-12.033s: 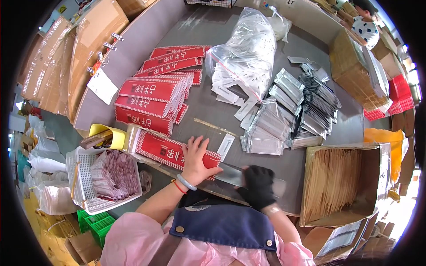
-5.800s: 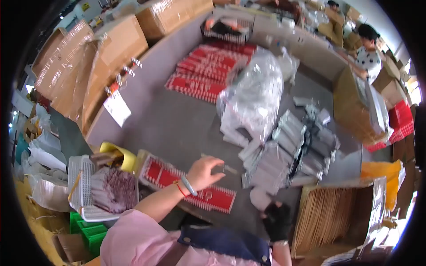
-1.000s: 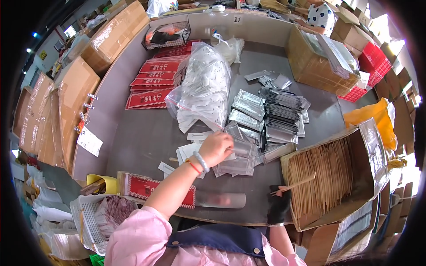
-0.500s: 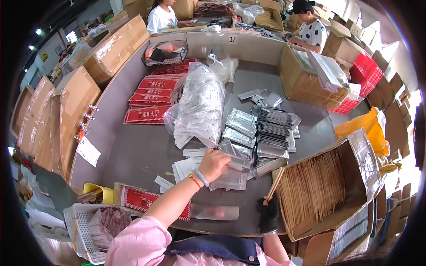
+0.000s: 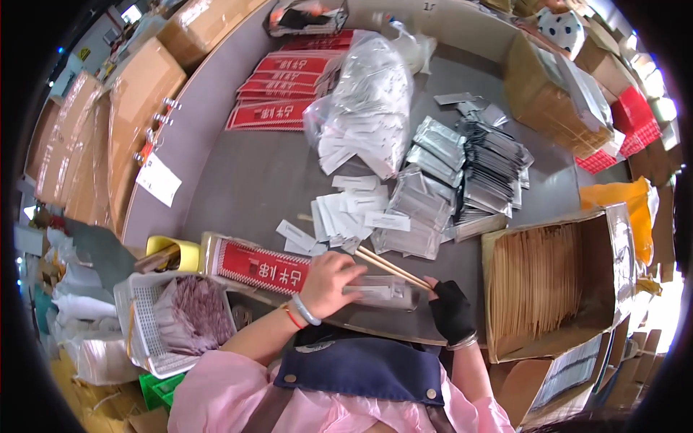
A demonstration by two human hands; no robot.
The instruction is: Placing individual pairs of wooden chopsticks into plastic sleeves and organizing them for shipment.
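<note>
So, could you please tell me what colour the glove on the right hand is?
Black. The glove covers the right hand, seen best in the head view.

White basket (image 5: 141,328), yellow cup (image 5: 173,249) (perhaps), silver pouches (image 5: 484,166) behind

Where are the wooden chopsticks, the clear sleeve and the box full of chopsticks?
chopsticks (image 5: 390,265), head view, on the middle of the bare wooden pair.
clear sleeve (image 5: 379,294), head view, on its flat middle between the two hands.
box of chopsticks (image 5: 617,252), head view, on its right cardboard wall.
</note>
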